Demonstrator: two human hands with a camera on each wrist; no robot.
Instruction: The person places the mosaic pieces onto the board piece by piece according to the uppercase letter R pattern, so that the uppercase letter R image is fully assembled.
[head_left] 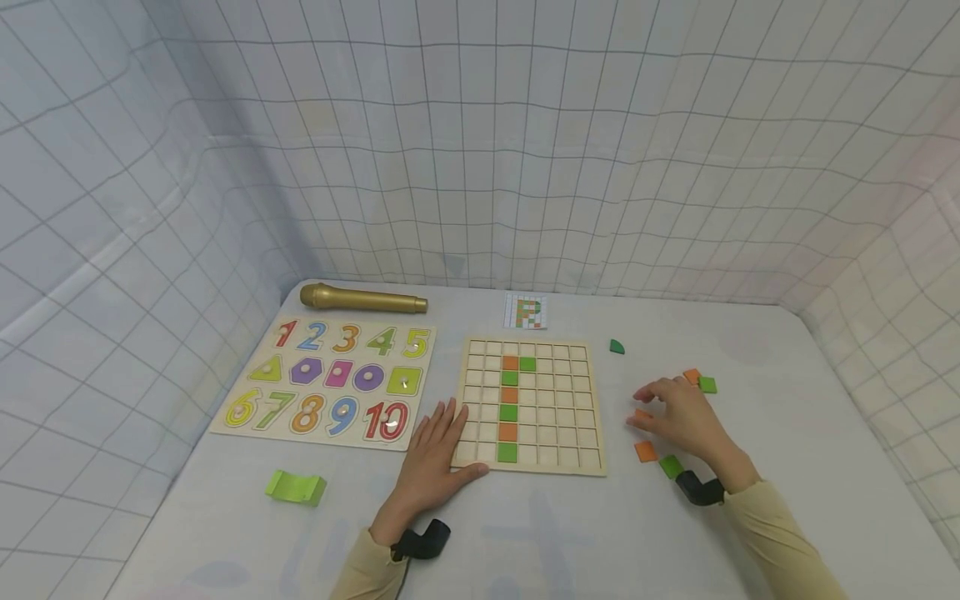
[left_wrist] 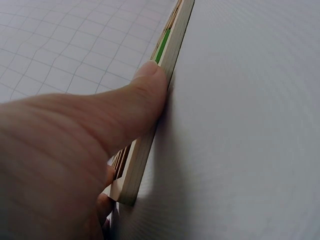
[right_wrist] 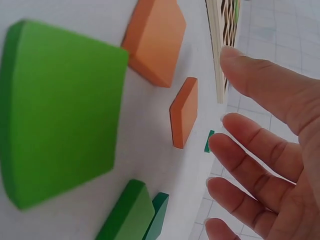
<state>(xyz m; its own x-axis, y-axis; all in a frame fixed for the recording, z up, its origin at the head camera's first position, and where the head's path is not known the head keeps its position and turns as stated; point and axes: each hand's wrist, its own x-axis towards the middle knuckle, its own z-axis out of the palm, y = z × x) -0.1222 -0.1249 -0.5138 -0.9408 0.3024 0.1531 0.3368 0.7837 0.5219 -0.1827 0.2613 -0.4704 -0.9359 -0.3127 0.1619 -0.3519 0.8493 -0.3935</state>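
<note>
The left hand (head_left: pixel 431 460) lies at the near left corner of the grid (head_left: pixel 548 414), its fingers long and unbent along the left side, the thumb (left_wrist: pixel 142 97) set against the near edge; it bears on the wood without curling round it. The grid sits mid-table, with a column of six tiles, orange and green by turns, in its third file from the left, topped by an orange tile (head_left: pixel 511 363); a green tile (head_left: pixel 528 364) lies just right of that one. Off to the right, the right hand (head_left: pixel 686 421) is over the loose tiles, fingers softly bent and spread, thumb apart, holding nothing (the right wrist view shows the gap plainly). An orange tile (head_left: pixel 642 414) lies by its fingertips, another orange tile and a green tile nearer the person, and a touching orange and green pair beyond the hand. A dark green quarter-round (head_left: pixel 617 347) lies between grid and pair. Past the grid is a pattern card (head_left: pixel 526 312); to the left are the number board (head_left: pixel 292 388), a gold microphone (head_left: pixel 363 299) and a green block (head_left: pixel 297 487).
</note>
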